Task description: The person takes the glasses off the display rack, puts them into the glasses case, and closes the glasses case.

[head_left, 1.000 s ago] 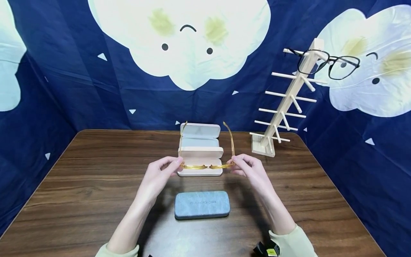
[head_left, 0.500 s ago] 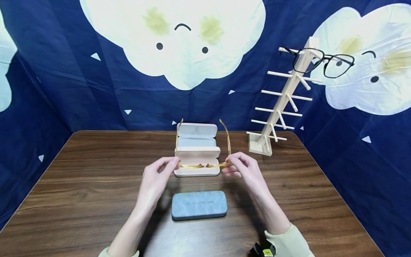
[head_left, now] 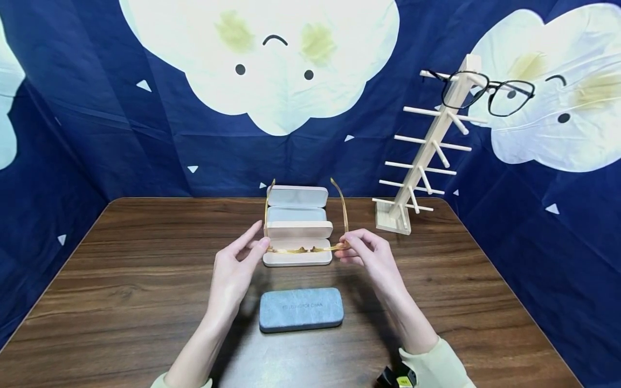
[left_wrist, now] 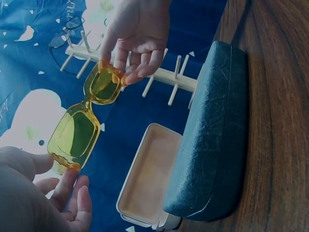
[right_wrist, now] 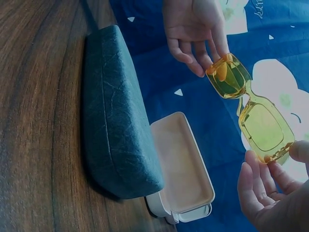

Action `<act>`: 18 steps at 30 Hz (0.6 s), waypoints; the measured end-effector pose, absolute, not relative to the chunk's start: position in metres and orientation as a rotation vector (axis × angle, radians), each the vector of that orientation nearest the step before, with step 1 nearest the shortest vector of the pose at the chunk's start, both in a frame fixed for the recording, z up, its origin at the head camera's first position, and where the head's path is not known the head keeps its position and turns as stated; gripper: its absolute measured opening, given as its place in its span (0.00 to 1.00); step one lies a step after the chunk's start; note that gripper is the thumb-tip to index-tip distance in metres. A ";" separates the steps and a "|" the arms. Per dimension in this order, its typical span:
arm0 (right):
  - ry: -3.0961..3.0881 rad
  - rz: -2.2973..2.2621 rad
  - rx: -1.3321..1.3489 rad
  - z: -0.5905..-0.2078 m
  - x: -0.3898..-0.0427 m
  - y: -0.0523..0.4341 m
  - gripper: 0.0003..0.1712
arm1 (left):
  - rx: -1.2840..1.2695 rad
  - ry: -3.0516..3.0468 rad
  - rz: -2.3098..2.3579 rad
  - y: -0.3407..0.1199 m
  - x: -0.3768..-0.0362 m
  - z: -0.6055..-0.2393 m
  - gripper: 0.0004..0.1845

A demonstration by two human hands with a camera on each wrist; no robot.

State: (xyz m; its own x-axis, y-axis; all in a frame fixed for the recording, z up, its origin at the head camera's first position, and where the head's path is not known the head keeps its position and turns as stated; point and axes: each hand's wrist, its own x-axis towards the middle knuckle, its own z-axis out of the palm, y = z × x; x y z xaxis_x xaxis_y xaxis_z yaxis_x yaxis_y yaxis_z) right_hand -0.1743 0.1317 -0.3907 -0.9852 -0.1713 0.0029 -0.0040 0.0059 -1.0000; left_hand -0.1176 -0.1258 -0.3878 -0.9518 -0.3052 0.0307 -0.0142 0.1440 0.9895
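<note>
A pair of yellow-tinted sunglasses (left_wrist: 77,133) with a see-through amber frame is held up level, temples unfolded and pointing away from me. My left hand (head_left: 232,275) pinches its left hinge corner between thumb and fingers, the index finger stretched out. At the opposite corner my right hand (head_left: 373,261) pinches the frame with thumb and fingertips. Beneath and behind the sunglasses lies an open pale pink glasses case (head_left: 298,260). Behind that stands another open case (head_left: 297,214) with a light blue inside. A shut blue glasses case (head_left: 301,310) lies nearer to me, between my forearms.
At the back right a wooden display rack (head_left: 427,148) with several pegs leans in view. Black-framed glasses (head_left: 490,94) hang on its top peg. The brown wooden table (head_left: 145,280) ends at a dark blue cloth backdrop (head_left: 145,134) with white clouds.
My left index finger has lifted and straightened away from the frame. The sunglasses stay held up in nearly the same place; the whole view has shifted slightly.
</note>
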 end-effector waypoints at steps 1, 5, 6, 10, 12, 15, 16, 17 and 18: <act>2.139 -2.126 -0.187 -0.391 -0.174 0.132 0.16 | 0.306 -2.191 -1.895 -0.126 -0.117 -0.388 0.24; 2.141 -2.125 -0.176 -0.391 -0.174 0.131 0.15 | 0.268 -2.208 -1.856 -0.126 -0.117 -0.388 0.24; 2.141 -2.126 -0.175 -0.391 -0.174 0.131 0.15 | 0.264 -2.215 -1.844 -0.125 -0.117 -0.388 0.24; 2.144 -2.124 -0.177 -0.392 -0.175 0.131 0.14 | 0.258 -2.261 -1.819 -0.126 -0.116 -0.386 0.23; 2.147 -2.124 -0.182 -0.392 -0.175 0.131 0.14 | 0.257 -2.285 -1.815 -0.126 -0.116 -0.385 0.23; 2.158 -2.119 -0.193 -0.391 -0.174 0.131 0.15 | 0.244 -2.311 -1.802 -0.127 -0.115 -0.385 0.23; 2.161 -2.118 -0.196 -0.391 -0.175 0.131 0.15 | 0.238 -2.317 -1.795 -0.126 -0.115 -0.386 0.23; 2.165 -2.118 -0.199 -0.391 -0.174 0.132 0.15 | 0.230 -2.324 -1.786 -0.126 -0.116 -0.386 0.22; 2.168 -2.119 -0.202 -0.391 -0.174 0.132 0.16 | 0.219 -2.331 -1.775 -0.126 -0.116 -0.386 0.22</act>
State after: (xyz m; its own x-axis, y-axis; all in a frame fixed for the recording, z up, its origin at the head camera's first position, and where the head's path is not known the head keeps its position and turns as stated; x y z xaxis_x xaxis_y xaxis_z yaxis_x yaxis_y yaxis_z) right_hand -0.1744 0.1317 -0.3911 -0.9859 -0.1663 0.0189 -0.0228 0.0212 -0.9995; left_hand -0.1163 -0.1265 -0.3863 -0.9683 -0.2394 0.0712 0.0050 0.2664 0.9639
